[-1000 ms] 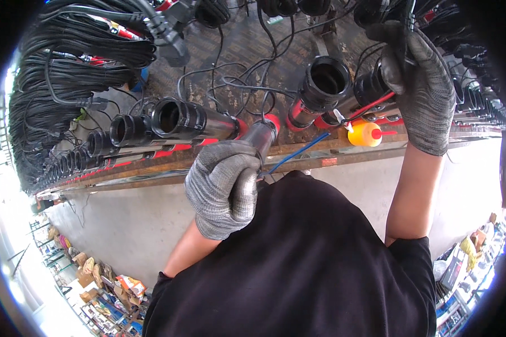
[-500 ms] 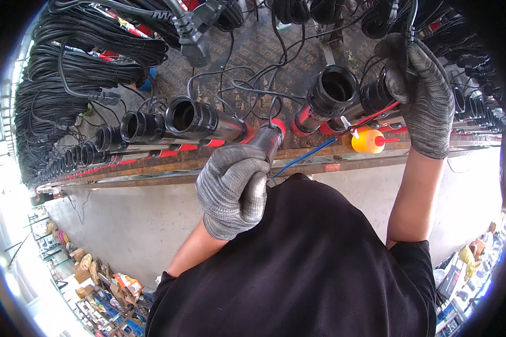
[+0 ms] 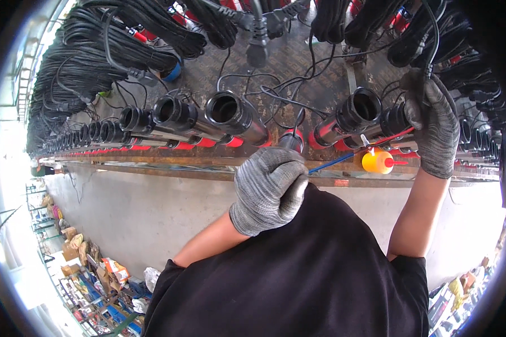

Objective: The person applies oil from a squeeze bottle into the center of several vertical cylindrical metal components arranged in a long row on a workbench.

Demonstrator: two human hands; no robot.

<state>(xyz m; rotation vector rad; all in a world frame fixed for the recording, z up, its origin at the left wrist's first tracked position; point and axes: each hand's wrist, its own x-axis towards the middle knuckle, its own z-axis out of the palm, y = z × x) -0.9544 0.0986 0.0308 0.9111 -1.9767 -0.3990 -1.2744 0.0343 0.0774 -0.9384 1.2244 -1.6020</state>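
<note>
My left hand (image 3: pixel 271 191), in a grey knit glove, is wrapped round a slim metal cylinder (image 3: pixel 290 140) with a red far end. Its near end is hidden in the fist. A thin black cable runs from the red end. My right hand (image 3: pixel 436 123), gloved alike, is raised at the right, its fingers closed round a dark object (image 3: pixel 415 84) on a black cord; its kind is unclear. Below that hand, a yellow squeeze bottle (image 3: pixel 377 162) with a red nozzle lies beside red and blue lines. Black-mouthed cylinders (image 3: pixel 230 115) stand nearby.
Several more cylinders line the bench edge (image 3: pixel 208 164) on both sides. Thick coils of black cable (image 3: pixel 112 39) and plugs (image 3: pixel 258 50) crowd the back and left. Loose cables cross the bench top. Boxes and bags (image 3: pixel 95 264) fill shelves at the lower left.
My left hand has moved right, and the cylinder in it shows less of its length. The bench has shifted right and down in view. My right hand keeps its hold on the dark object.
</note>
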